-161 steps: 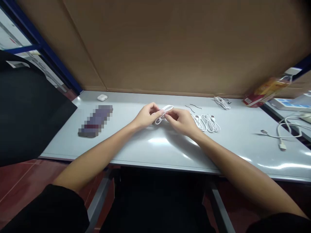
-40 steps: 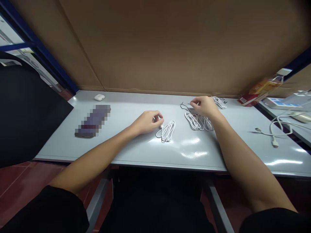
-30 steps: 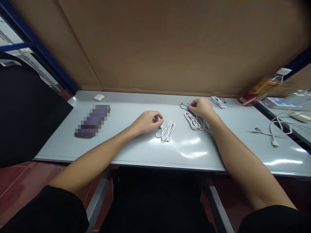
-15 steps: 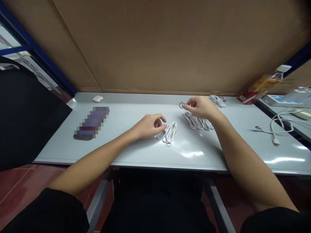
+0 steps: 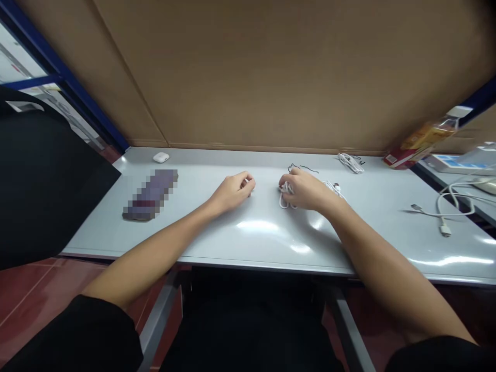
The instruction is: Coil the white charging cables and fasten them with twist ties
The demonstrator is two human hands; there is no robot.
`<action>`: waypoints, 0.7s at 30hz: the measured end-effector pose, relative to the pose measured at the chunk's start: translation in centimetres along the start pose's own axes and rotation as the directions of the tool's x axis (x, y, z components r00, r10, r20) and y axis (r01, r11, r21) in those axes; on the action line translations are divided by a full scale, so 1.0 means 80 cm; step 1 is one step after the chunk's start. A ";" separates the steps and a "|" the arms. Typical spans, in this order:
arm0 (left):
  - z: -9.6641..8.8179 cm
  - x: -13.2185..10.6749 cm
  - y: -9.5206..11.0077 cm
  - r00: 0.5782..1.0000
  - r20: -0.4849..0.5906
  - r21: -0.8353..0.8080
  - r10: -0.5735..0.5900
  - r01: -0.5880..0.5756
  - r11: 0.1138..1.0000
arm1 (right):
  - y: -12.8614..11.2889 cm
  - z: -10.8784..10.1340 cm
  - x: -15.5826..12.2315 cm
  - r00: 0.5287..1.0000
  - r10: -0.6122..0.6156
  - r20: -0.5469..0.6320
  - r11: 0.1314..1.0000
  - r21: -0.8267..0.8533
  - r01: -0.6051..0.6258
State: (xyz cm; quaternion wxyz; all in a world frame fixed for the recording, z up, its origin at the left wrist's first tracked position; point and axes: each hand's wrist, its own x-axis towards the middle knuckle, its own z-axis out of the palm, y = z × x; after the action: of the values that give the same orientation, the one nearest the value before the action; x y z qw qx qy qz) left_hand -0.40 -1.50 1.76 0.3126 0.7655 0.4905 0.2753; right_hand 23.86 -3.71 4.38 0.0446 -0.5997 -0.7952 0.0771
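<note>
My right hand (image 5: 304, 190) is closed from above around a bundled white cable (image 5: 285, 200), whose loops stick out below its fingers. More white cable (image 5: 334, 189), with a plug end, shows behind that wrist; the hand hides the rest. Just beyond the knuckles lie thin black ties (image 5: 310, 169). My left hand (image 5: 233, 191) hovers over or rests on the table to the left, its fingers curled in and the thumb close to the index finger. Nothing is visible in it.
A pixelated dark flat object (image 5: 151, 194) and a white earbud case (image 5: 161, 157) lie left. To the right are a coiled white cable (image 5: 351, 163), a tilted drink bottle (image 5: 424, 139) and a loose cable (image 5: 437, 213). A cardboard panel (image 5: 248, 77) stands behind the table.
The white bundle beside my left hand has gone from that spot. My right hand has come down and left onto the cables, releasing the black tie. My left hand has drawn slightly back and curled tighter.
</note>
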 end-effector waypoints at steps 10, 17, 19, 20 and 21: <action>-0.002 -0.003 0.003 1.000 0.022 0.001 -0.004 0.004 1.000 | 0.029 -0.017 0.005 0.982 0.179 0.057 0.984 -0.038 -0.177; 0.000 0.000 -0.005 0.999 0.023 0.037 0.025 -0.026 0.999 | 0.047 -0.030 -0.002 0.967 0.225 0.118 0.974 -0.045 -0.221; 0.001 0.001 -0.008 0.999 0.010 0.063 0.043 -0.044 0.997 | 0.043 -0.031 -0.002 0.982 0.175 0.074 0.984 -0.027 -0.173; 0.001 0.002 -0.009 0.998 -0.006 0.084 0.063 -0.062 0.995 | 0.038 -0.029 -0.002 0.990 0.138 0.019 0.990 -0.006 -0.138; 0.001 0.003 -0.010 0.996 -0.026 0.110 0.088 -0.085 0.990 | 0.029 -0.026 -0.001 0.994 0.095 -0.058 0.995 0.020 -0.094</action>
State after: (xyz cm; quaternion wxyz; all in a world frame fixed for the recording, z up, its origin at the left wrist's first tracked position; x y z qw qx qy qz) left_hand -0.75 -1.00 1.15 0.2506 0.7977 0.4757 0.2732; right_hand 26.44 -3.02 5.98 0.0693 -0.6383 -0.7636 0.0683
